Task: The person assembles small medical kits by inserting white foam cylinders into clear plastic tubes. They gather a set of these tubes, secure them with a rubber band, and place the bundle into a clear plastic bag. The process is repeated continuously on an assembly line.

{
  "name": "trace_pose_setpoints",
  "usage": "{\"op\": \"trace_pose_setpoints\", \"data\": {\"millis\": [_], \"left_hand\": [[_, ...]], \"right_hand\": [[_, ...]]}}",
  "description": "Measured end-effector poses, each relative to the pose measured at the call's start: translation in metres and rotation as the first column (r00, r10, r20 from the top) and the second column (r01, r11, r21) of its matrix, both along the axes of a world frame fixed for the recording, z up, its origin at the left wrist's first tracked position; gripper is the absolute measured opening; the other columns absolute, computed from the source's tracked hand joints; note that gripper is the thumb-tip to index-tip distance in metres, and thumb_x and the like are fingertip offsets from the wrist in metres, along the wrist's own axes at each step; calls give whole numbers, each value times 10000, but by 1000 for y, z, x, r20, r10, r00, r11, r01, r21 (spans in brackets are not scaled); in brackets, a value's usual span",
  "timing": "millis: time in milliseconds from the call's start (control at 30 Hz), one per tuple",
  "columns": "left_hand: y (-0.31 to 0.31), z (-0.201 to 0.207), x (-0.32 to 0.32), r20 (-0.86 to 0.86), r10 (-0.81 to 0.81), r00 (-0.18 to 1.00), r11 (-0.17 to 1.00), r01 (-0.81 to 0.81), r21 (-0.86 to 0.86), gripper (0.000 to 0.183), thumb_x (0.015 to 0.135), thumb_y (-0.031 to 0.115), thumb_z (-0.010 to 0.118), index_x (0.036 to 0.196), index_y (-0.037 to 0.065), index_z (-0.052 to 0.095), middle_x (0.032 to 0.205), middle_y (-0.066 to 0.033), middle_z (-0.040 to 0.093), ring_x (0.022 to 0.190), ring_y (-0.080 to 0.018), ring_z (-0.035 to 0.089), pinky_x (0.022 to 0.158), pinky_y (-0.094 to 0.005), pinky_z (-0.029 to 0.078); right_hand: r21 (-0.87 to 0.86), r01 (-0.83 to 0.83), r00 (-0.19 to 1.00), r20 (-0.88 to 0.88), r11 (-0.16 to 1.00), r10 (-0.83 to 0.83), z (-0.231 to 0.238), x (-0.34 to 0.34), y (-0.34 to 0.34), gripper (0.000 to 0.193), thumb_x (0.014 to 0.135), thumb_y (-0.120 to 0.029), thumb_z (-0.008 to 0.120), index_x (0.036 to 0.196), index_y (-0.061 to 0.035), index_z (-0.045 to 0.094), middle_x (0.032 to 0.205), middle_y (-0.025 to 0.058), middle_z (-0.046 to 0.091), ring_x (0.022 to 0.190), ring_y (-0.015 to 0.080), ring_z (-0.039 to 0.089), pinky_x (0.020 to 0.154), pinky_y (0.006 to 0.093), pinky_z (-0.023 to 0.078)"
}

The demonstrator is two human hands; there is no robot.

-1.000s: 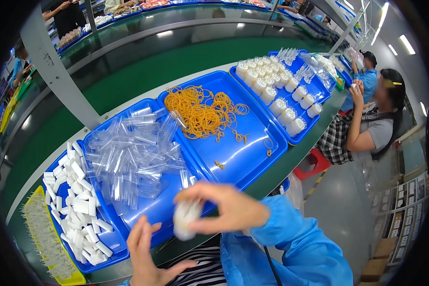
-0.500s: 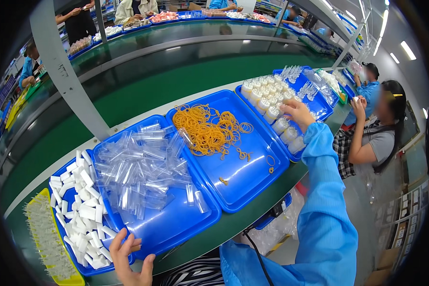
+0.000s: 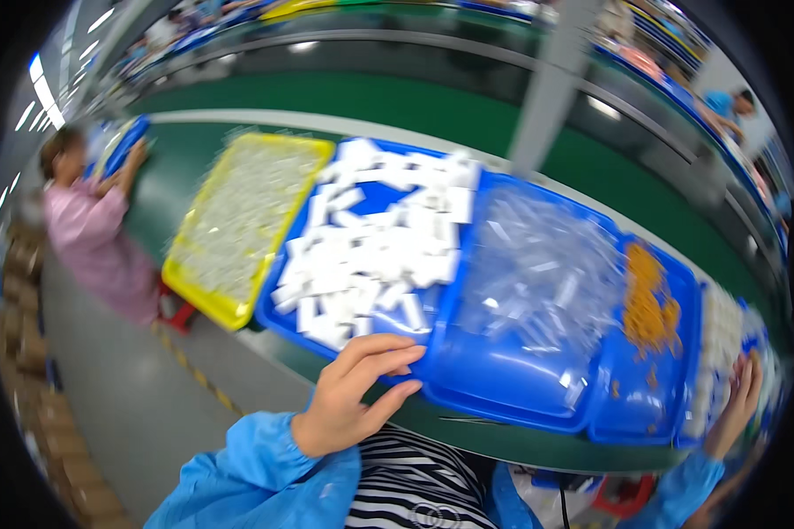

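My left hand (image 3: 362,388) hovers at the near edge of the blue tray of white pieces (image 3: 278,304). Its fingers are curved with the thumb apart, and nothing shows between them. Far to the right, my right hand (image 3: 739,401) is over the blue tray with rows of white cylindrical parts (image 3: 722,326). Blur hides what its fingers do. The white pieces (image 3: 370,238) are small, flat-sided blocks in a loose heap. Next to them lies a tray of clear plastic tubes (image 3: 547,273). Beyond these, orange rubber bands (image 3: 648,295) lie in another blue tray (image 3: 622,410).
A yellow tray (image 3: 238,313) of small clear parts stands left of the white pieces. A grey post (image 3: 551,97) rises behind the trays. A person in pink (image 3: 97,220) sits at the left end of the green bench (image 3: 172,203). Stacked boxes (image 3: 57,423) line the lower left.
The view has swung left, bringing the yellow tray and the person in pink into sight. My left hand stays near the white pieces' tray; my right hand remains by the white cylindrical parts.
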State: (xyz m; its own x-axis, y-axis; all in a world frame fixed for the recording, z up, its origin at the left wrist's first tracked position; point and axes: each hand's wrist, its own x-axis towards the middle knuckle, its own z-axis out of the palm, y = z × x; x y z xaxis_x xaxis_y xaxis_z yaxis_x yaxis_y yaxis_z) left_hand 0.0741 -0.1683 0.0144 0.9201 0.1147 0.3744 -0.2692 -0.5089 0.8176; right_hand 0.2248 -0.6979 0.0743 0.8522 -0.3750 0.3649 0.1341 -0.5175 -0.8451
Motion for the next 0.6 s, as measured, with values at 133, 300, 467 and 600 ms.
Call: {"op": "trace_pose_setpoints", "data": {"millis": [133,300,467,600], "left_hand": [[37,4,-14,167,213,963,965,-234,118,281,777,-89,737,1039,-9,677,1026,-139,667,849,-200,660,719,-290,531],[101,-8,-39,198,568,799,776,-600,196,185,818,-79,694,983,4,678,928,-114,652,785,-196,625,686,-287,507],[152,-9,-42,107,564,819,706,-545,452,156,835,15,714,982,59,681,896,-106,627,770,-278,646,660,-355,520],[177,-3,-42,73,521,851,629,-441,640,209,819,50,730,1022,67,684,946,-105,622,846,-286,648,714,-344,525]], "right_hand": [[-108,-529,825,-298,842,480,9,-38,173,237,960,-139,609,1169,-32,636,1013,76,660,920,135,606,824,304,467],[-590,-807,219,-246,34,944,-10,-33,354,315,833,-84,662,1148,-97,652,931,54,638,828,230,599,740,340,449],[-784,-617,101,-174,-75,980,-29,-25,458,208,817,-107,656,1024,-88,642,828,40,599,778,234,593,705,359,445],[-786,-613,259,-303,-87,917,-42,-33,472,200,827,-199,691,948,-77,587,819,83,603,774,267,618,695,388,465]]}}
